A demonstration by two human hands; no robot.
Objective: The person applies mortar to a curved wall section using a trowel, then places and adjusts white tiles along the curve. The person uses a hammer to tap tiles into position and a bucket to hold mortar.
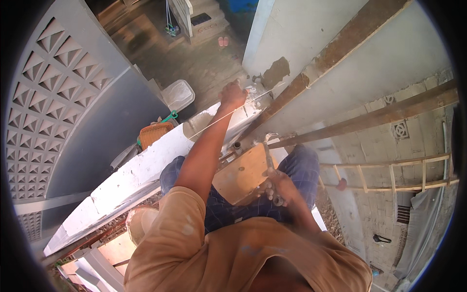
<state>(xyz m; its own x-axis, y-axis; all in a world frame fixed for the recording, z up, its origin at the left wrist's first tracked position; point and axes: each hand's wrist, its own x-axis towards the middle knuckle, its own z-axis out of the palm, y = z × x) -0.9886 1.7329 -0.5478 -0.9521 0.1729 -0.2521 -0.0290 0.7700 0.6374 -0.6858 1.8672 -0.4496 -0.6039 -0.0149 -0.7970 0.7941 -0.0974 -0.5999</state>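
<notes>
Left hand (232, 94) is reaching over the far end of the white wall (129, 168), fingers bending with knuckles up; whether it is gripping anything, I cannot tell. Right hand (281, 184), to the right of the white wall, is closing its fingers around a narrow grey tool (269, 159), whose exact kind is unclear. A tan wooden board (241, 175) is lying just beside that tool, between it and the white wall.

Good work here is probably calling for a steady left arm, keeping clear of the pale string (253, 100) so the line is not being pushed sideways, and for a firm right grip, keeping the tool from knocking the board.

The tool is pointing its visible end away from the person, its long axis standing at an angle to the white wall's. The white wall is running from near left to far right, the string lying roughly along it.
</notes>
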